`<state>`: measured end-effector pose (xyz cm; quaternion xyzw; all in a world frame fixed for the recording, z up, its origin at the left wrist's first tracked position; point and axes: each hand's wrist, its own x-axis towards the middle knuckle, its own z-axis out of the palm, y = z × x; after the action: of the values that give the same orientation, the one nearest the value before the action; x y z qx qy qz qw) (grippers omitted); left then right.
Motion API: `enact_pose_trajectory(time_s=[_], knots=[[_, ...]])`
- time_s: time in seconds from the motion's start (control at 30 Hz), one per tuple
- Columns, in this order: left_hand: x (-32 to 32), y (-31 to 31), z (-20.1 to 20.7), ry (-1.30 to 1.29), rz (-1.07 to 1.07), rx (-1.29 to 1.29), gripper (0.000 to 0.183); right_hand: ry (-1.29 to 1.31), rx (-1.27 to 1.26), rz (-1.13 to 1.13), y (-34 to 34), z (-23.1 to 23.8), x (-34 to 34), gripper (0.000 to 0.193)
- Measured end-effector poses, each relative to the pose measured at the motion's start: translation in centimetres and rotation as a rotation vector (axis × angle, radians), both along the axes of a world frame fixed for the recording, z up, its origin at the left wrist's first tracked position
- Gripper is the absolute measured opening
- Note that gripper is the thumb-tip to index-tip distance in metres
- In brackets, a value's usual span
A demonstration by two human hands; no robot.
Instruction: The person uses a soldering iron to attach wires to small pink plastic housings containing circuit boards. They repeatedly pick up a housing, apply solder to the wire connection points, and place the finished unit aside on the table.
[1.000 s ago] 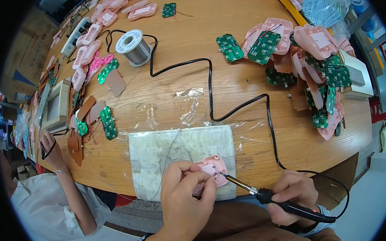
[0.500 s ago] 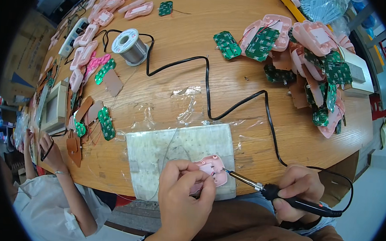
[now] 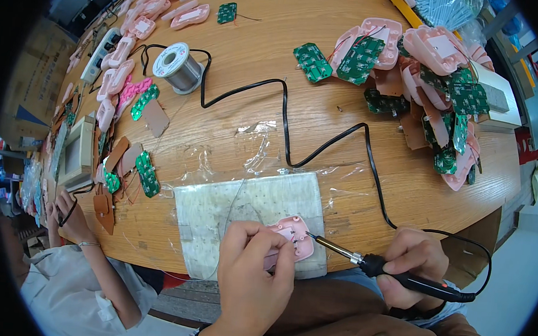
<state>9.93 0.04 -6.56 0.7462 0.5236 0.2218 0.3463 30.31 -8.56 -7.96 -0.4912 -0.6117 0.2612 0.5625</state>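
Observation:
My left hand (image 3: 255, 278) is closed, its thumb and fingers pinched over a small pink plastic shell (image 3: 304, 249) on a worn whitish mat (image 3: 205, 210). Part of the shell and what lies beneath the fingertips are hidden. In my right hand (image 3: 416, 266) is a black-handled soldering iron (image 3: 371, 265), gripped like a pen. Its metal tip points left, at the inner right side of the shell; whether it touches cannot be made out. A thin wire (image 3: 233, 204) curves across the mat past my left hand.
A solder spool (image 3: 185, 76) stands at the upper left, beside the iron's black cord (image 3: 289, 126). Pink shells and green circuit boards (image 3: 360, 59) are heaped at the right; more boards (image 3: 147, 173) lie left. Another person's hand (image 3: 73, 219) works at the left edge.
The view has shifted slightly. My hands keep their grips, with the iron's tip still near the shell. The other person's hands at the left have moved a little.

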Motion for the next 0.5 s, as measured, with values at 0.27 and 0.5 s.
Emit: enact_pose_trajectory(time_s=[0.27,0.5], knots=[[0.4,0.6,0.3,0.062,-0.041,-0.013,0.011,-0.006,-0.022,0.033,0.7,-0.1,-0.5,0.025],[0.8,1.1,0.6,0.062,-0.031,-0.053,0.009,0.006,-0.027,0.053,1.1,-0.2,-0.5,0.024]])
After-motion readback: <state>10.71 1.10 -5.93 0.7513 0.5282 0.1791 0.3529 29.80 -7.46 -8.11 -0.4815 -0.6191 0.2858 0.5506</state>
